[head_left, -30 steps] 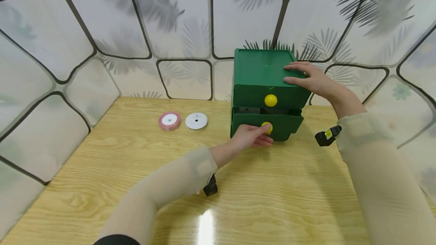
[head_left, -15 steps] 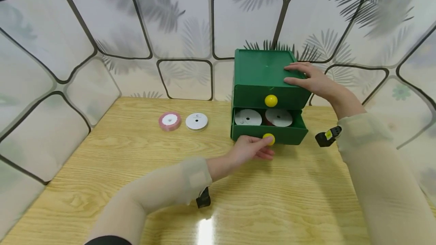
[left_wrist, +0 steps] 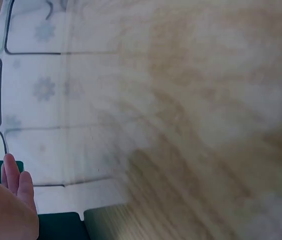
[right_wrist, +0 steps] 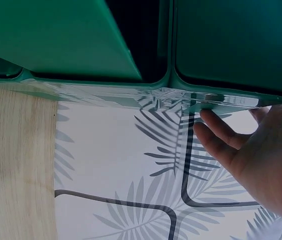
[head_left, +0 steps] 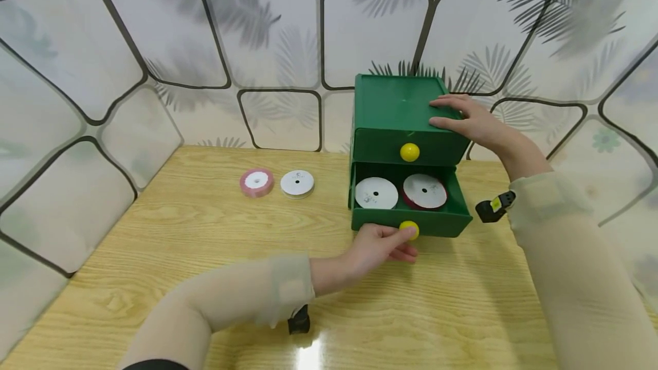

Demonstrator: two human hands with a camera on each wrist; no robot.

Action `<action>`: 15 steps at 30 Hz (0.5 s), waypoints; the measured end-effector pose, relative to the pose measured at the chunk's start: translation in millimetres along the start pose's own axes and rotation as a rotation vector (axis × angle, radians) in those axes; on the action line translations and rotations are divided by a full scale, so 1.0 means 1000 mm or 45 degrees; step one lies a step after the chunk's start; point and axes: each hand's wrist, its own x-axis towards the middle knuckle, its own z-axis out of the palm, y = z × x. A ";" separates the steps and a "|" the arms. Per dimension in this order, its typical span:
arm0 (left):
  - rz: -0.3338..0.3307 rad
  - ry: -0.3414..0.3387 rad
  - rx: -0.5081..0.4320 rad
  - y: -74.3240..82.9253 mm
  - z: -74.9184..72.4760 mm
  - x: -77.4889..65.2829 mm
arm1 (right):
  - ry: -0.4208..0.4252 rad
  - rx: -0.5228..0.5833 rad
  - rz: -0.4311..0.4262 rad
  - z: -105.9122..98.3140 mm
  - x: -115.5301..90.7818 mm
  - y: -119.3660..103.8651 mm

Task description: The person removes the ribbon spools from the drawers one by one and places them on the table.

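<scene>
A green two-drawer cabinet (head_left: 393, 101) stands against the back wall in the head view. Its lower drawer (head_left: 444, 226) is pulled well out. Two ribbon spools lie inside: a white one (head_left: 367, 188) on the left and a white spool with a red edge (head_left: 430, 184) on the right. My left hand (head_left: 369, 253) pinches the drawer's yellow knob (head_left: 408, 227) between thumb and fingers. Resting on the cabinet's top right edge, my right hand (head_left: 473, 120) has its fingers spread. The right wrist view shows this hand (right_wrist: 266, 160) along the cabinet's side.
On the wooden table (head_left: 205, 233), left of the cabinet, lie a pink ribbon spool (head_left: 249, 188) and a white spool (head_left: 290, 180). The upper drawer (head_left: 380, 144), with a yellow knob, is closed. A patterned curtain (head_left: 272, 33) surrounds the table.
My left hand has drawn the lower drawer towards me, from slightly out to well out, bringing the two spools inside into sight. The right hand has stayed on the cabinet.
</scene>
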 end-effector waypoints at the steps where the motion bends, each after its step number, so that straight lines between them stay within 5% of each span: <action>1: 0.003 0.001 -0.002 -0.001 0.001 -0.002 | -0.002 0.000 -0.001 0.000 0.000 0.000; 15: -0.035 0.022 -0.022 -0.005 0.012 -0.022 | 0.006 0.014 -0.009 0.000 0.001 0.000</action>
